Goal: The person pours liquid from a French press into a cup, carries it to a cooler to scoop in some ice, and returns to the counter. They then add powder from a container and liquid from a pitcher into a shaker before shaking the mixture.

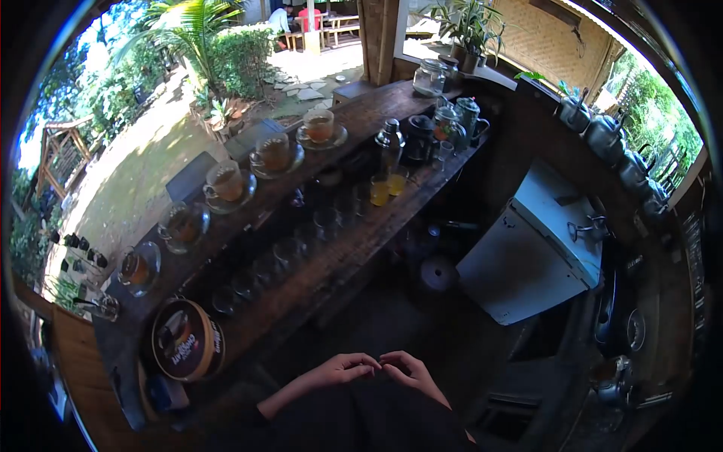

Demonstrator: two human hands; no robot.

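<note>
My left hand [348, 368] and my right hand [408, 372] are held in front of my dark clothing, fingertips close together. Both are open, with loosely bent fingers and nothing visible in them. Beyond them runs a dark wooden counter [331, 260]. Several glass cups of amber drink stand on saucers along its upper ledge, among them a cup [318, 126] and another cup [224, 181]. On the lower shelf are several clear glasses [289, 251] and two small glasses of yellow liquid [379, 191]. A metal shaker [389, 143] stands beside these.
A round box [181, 339] with chocolate lettering sits at the counter's left end. Toward the far end are a dark press pot [419, 138], a jug [468, 119] and a lidded jar [429, 77]. To the right are a white cabinet [527, 252] and several metal kettles [604, 135].
</note>
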